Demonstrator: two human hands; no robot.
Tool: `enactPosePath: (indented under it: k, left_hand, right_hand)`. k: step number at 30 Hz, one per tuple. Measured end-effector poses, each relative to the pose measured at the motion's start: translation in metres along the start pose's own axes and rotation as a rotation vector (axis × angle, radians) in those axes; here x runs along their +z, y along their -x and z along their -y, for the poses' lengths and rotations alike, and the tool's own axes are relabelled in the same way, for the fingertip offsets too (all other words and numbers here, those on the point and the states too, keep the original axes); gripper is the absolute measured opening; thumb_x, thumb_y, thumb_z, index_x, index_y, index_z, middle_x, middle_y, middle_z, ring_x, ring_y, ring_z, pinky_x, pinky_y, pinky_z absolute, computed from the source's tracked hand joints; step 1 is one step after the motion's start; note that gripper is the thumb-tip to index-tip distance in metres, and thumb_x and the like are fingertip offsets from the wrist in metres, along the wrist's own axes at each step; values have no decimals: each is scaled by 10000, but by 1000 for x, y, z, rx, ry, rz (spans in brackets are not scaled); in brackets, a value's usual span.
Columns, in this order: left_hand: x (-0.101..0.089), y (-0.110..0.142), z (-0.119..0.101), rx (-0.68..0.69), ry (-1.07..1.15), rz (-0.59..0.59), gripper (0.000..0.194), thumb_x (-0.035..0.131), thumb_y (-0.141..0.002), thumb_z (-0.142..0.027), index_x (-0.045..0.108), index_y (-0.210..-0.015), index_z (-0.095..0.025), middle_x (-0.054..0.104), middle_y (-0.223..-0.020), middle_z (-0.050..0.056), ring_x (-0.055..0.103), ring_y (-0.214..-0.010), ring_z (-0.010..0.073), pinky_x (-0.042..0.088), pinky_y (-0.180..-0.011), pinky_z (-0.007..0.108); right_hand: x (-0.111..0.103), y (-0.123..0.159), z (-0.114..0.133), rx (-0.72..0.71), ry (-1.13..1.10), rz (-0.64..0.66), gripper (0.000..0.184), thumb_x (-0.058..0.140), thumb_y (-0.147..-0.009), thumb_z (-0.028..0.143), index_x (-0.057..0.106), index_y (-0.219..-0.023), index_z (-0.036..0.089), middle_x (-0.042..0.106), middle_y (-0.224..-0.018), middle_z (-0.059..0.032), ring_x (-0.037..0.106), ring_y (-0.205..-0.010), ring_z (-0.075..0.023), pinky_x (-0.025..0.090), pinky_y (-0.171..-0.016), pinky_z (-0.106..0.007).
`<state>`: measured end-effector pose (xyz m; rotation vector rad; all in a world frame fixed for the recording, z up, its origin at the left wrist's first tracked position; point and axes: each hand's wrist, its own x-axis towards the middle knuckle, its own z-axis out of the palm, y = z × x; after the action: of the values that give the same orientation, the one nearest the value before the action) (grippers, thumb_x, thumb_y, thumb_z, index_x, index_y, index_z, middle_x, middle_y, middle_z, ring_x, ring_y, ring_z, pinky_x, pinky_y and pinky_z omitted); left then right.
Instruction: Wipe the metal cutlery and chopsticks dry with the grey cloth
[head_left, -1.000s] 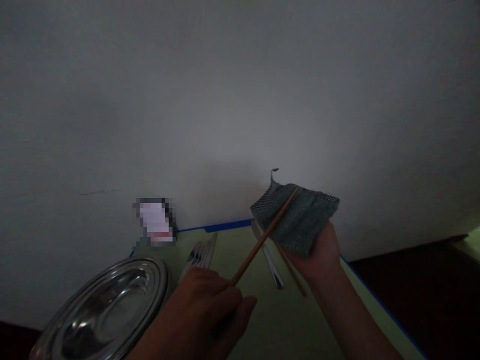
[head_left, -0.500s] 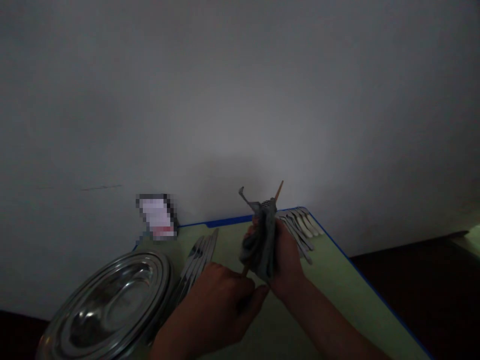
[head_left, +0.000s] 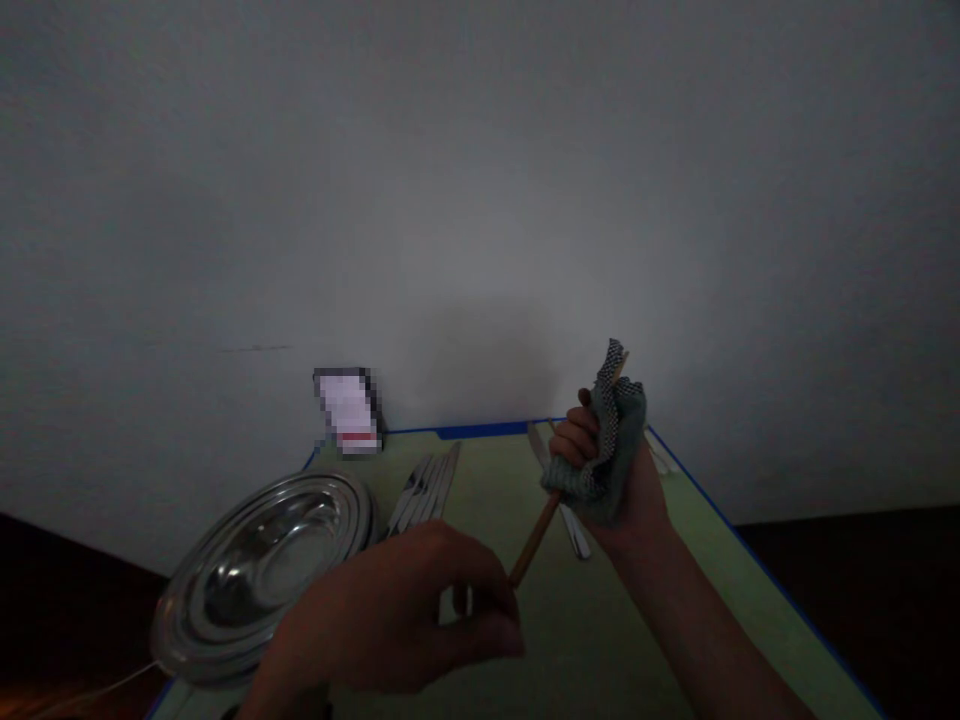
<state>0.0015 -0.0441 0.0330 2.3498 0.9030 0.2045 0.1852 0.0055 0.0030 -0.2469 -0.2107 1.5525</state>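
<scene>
My left hand point(head_left: 420, 615) pinches the near end of a wooden chopstick point(head_left: 534, 540), low in the middle of the view. My right hand point(head_left: 611, 475) is closed round a grey-green cloth point(head_left: 615, 440) that wraps the chopstick's far part; the tip pokes out above the cloth. Both hands hover over a light green mat point(head_left: 600, 640) with a blue edge.
A round steel plate point(head_left: 262, 570) sits at the mat's left. Several forks point(head_left: 424, 490) lie beside it. A knife point(head_left: 570, 520) lies under my right hand, and more cutlery point(head_left: 660, 455) shows behind it. A blurred small card point(head_left: 346, 410) stands by the white wall.
The cloth lay open on my right palm, then my right hand closed it round the chopstick. It has since slid towards the chopstick's far end, and the view has shifted.
</scene>
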Motion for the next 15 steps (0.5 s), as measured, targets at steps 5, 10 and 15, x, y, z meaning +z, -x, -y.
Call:
enactPosePath:
  k: [5,10,15]
  left_hand:
    - [-6,16,9,-222,-99,-96,219,578,-814,-408,678,-810,-214,672,-748,-19,604,-706,131,399,-592,202]
    - [-14,24,18,-215,-98,-276,169,537,-857,-344,644,-842,-214,658,-719,-42,589,-646,102,372,-580,201]
    - [-14,11,34,-194,-163,-240,177,573,-838,-358,655,-812,-203,681,-723,-25,618,-659,125,385,-589,211]
  right_hand:
    - [7,-8,-24,31,23,56,230,640,-711,270,441,-632,186,370,-509,103,337,-391,-28,300,-367,-140]
    - [14,-22,-36,122,25,33,282,573,-769,365,412,-616,192,401,-525,82,429,-445,-49,369,-399,-148]
    - [12,-18,-60,51,49,40,261,635,-700,263,403,-607,191,367,-540,94,317,-399,-31,319,-361,-134]
